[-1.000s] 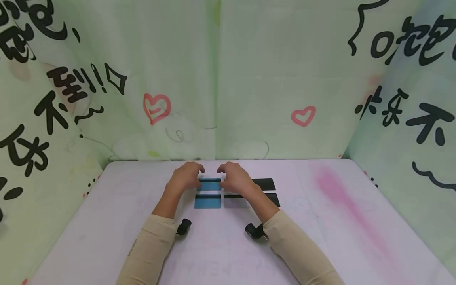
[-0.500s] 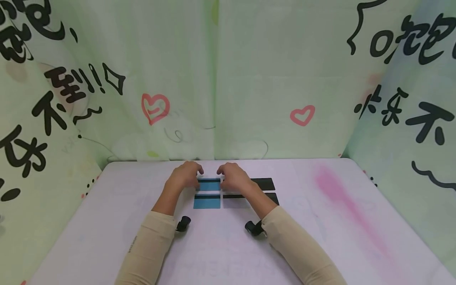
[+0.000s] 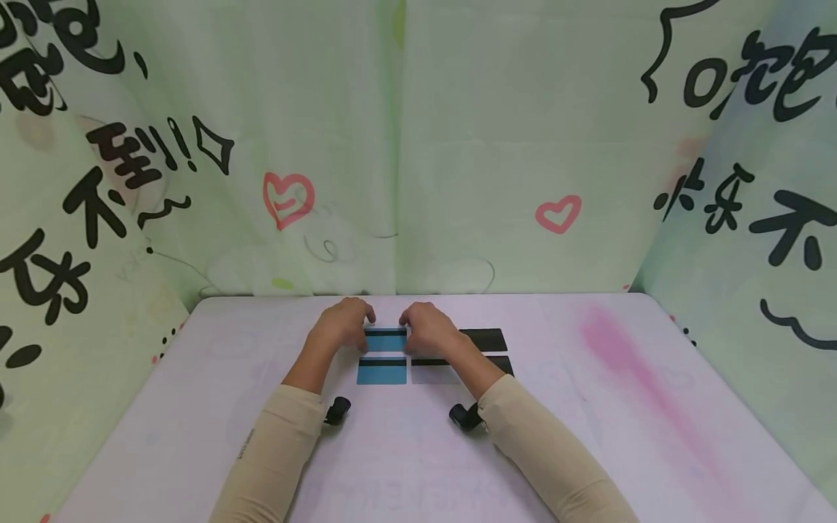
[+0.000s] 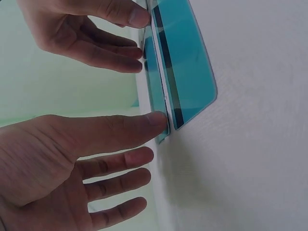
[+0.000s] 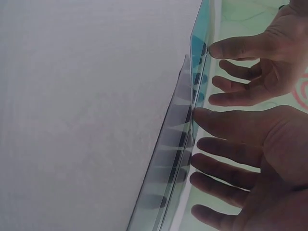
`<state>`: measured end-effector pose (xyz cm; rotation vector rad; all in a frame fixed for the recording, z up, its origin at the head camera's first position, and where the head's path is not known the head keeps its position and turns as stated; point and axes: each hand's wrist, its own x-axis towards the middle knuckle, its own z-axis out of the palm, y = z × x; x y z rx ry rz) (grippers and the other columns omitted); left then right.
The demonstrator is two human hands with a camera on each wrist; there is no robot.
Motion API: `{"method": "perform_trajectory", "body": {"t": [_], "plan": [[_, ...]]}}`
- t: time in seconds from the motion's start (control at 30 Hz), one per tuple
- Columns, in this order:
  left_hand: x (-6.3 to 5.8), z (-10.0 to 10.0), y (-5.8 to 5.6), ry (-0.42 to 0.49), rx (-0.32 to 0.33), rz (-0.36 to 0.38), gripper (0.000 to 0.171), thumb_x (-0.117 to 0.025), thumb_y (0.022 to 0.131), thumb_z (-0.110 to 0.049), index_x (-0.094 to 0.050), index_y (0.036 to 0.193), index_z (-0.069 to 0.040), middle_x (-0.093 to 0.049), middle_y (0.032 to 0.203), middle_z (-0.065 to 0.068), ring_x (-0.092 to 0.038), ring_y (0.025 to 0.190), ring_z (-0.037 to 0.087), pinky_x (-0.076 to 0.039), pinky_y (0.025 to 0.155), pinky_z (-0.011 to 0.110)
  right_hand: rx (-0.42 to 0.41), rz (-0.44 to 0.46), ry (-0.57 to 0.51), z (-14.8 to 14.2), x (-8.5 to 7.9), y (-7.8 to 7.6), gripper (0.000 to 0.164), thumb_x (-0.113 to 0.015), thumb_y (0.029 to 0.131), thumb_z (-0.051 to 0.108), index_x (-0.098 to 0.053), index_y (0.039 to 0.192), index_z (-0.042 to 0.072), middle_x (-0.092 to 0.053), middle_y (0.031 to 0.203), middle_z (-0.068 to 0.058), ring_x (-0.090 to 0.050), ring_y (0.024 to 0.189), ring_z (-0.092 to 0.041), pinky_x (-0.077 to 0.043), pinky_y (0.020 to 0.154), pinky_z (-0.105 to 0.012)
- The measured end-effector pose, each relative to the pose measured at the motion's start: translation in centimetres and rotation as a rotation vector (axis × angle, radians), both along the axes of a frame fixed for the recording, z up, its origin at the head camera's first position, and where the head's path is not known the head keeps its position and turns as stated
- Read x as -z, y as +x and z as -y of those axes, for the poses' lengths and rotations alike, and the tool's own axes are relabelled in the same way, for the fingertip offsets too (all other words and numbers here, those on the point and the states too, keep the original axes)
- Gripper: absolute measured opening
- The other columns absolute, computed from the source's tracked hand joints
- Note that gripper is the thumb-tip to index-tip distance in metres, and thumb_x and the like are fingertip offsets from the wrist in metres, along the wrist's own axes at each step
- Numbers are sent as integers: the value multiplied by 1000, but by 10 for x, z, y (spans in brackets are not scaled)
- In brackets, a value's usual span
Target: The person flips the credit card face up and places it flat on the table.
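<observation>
Several flat cards with a dark stripe along the far edge lie in two rows on the table. My left hand (image 3: pixel 343 325) is at the left end of the rear blue card (image 3: pixel 386 340), its thumb (image 4: pixel 155 120) right at the card's edge and its other fingers extended. At the card's other end is my right hand (image 3: pixel 428 328), thumb (image 5: pixel 204 115) at the edge, fingers spread and fairly straight. In front lies a second blue card (image 3: pixel 382 373), beside a grey card (image 3: pixel 433 374) partly covered by my right wrist. My right hand hides what lies right of the rear blue card.
Two black cards, one rear (image 3: pixel 485 339) and one front (image 3: pixel 505 365), are at the right end of the rows. The table (image 3: pixel 392 465) is white with a pink smear on the right. Printed curtains (image 3: pixel 294 94) rise behind it and on both sides. Black wrist cameras (image 3: pixel 466 418) hang under both sleeves.
</observation>
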<state>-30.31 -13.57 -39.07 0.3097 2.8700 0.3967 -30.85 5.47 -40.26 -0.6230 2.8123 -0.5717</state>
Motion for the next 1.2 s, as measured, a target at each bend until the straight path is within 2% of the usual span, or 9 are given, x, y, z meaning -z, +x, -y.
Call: {"method": "perform_trajectory", "body": {"t": [0.13, 0.37, 0.57, 0.8, 1.03, 1.2], "plan": [[3, -1, 0, -10, -10, -10, 52, -92, 76, -11, -74, 124, -8, -69, 132, 12, -64, 115, 28, -50, 104, 53, -10, -6, 20, 1, 1, -1, 45, -82, 82, 10, -73, 125, 0, -72, 117, -12, -62, 98, -24, -57, 91, -42], [4, 0, -1, -24, 14, -23, 42, -90, 77, -11, -76, 116, -8, -71, 123, 11, -63, 110, 28, -50, 102, 53, -17, -6, 34, 2, 1, 0, 42, -81, 84, 12, -74, 123, 0, -70, 116, -11, -61, 97, -23, -57, 92, -43], [4, -1, -2, -26, 11, -34, 41, -90, 77, -11, -76, 116, -7, -71, 123, 11, -63, 111, 28, -48, 105, 55, -23, -15, 60, 2, 1, -2, 41, -82, 83, 14, -73, 121, 0, -67, 114, -10, -59, 97, -24, -57, 91, -43], [8, 1, -4, -35, 19, -60, 42, -92, 75, -13, -78, 115, -8, -73, 122, 10, -64, 113, 29, -45, 108, 58, -23, -14, 76, 2, 2, -5, 40, -80, 82, 13, -71, 119, 1, -69, 107, -8, -61, 92, -22, -57, 88, -44], [9, 3, -4, -30, 28, -74, 40, -91, 76, -14, -78, 113, -7, -75, 117, 9, -65, 110, 28, -46, 106, 58, -32, -16, 103, 4, -1, -6, 41, -80, 83, 15, -71, 121, 2, -72, 108, -8, -61, 95, -24, -50, 99, -51], [9, 3, -3, -23, 27, -77, 39, -90, 77, -15, -79, 113, -7, -75, 116, 9, -65, 110, 28, -45, 107, 58, -33, -5, 93, 4, -1, -6, 46, -81, 83, 16, -69, 126, 2, -71, 113, -9, -60, 99, -25, -49, 102, -51]]}}
